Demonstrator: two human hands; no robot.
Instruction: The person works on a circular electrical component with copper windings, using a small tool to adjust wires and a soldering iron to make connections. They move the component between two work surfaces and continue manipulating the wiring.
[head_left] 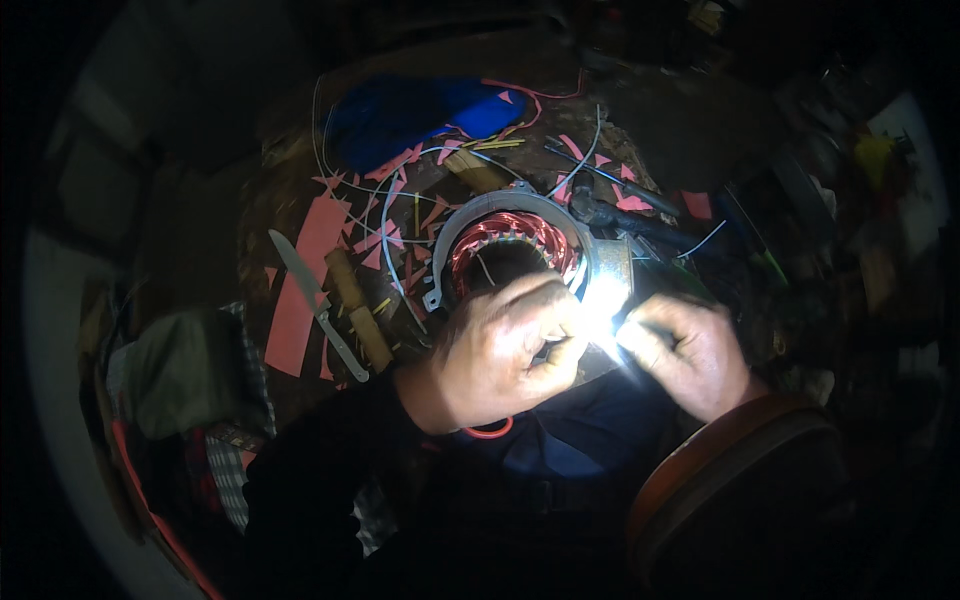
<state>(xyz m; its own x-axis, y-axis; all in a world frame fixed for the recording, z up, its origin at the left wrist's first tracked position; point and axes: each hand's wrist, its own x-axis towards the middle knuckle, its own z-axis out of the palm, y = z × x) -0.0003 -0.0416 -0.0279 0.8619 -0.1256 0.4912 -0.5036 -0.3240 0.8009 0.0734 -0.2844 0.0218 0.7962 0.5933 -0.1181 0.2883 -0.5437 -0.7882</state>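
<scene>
Working slowly suits this: right of the knife [307,285] sits the copper-wound stator [535,228], my left hand [515,340] overlapping its near side, my right hand [688,350] farther right. Both curl pinch-like; glare hides closure and contents, so I'd reduce it first.

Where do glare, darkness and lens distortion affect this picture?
Head view: white glare washes out detail between the left hand and right hand; the copper windings show clearly; the corners sink into black; edges near the left rim bow, fisheye-style.
</scene>
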